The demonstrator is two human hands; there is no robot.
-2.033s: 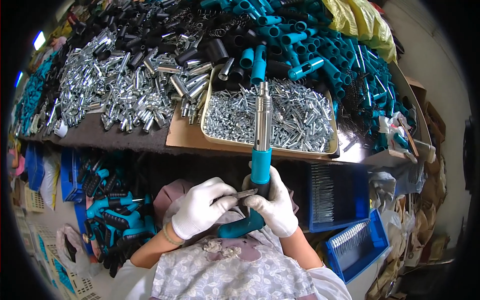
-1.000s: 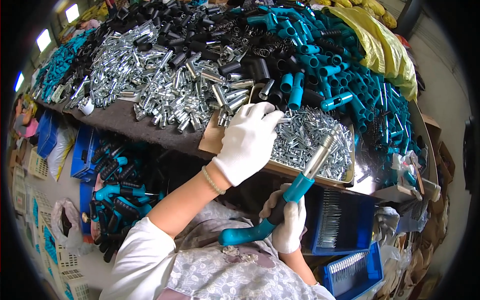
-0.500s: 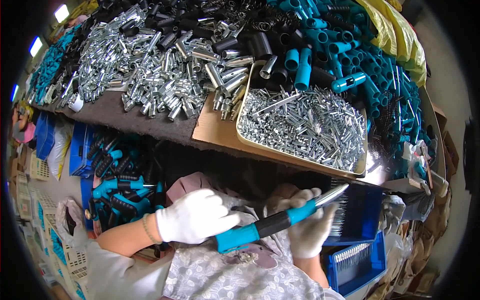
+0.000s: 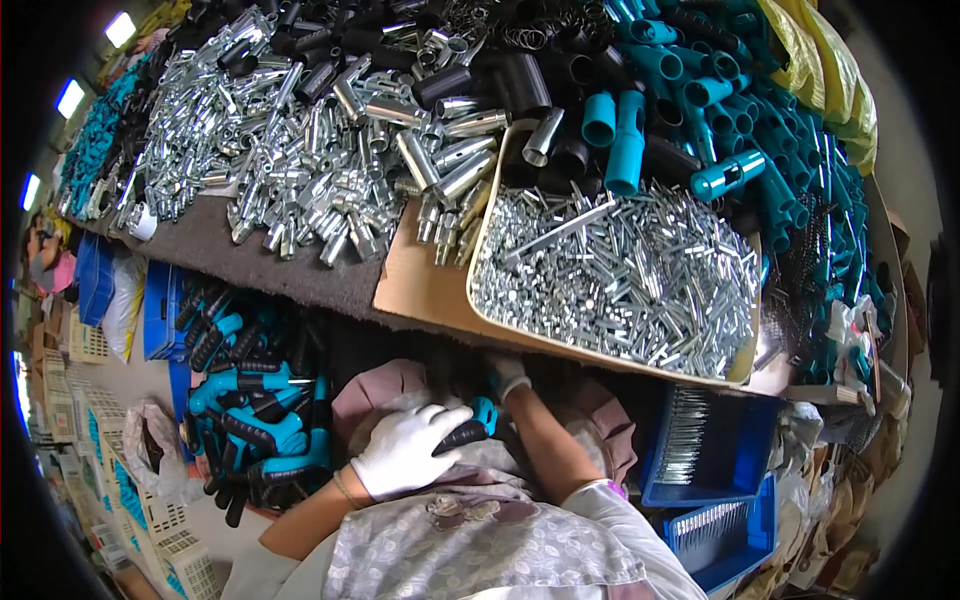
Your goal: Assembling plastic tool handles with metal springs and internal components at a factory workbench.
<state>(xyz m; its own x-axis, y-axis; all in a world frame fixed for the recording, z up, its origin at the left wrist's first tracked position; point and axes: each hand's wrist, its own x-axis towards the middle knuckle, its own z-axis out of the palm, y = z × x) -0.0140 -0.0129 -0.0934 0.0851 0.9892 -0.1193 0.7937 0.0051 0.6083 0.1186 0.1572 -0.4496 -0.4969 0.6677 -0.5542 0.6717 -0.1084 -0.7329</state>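
Tray of pins on table, metal tubes left of it, bins below right

Grey workbench, 3 bright lamps, possibly skylights

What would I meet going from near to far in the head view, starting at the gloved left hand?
Left hand on the teal and black handle → cardboard sheet → tray of small silver pins → teal tubes and black tubes at the back.

Bare brown bench strip beside metal tubes
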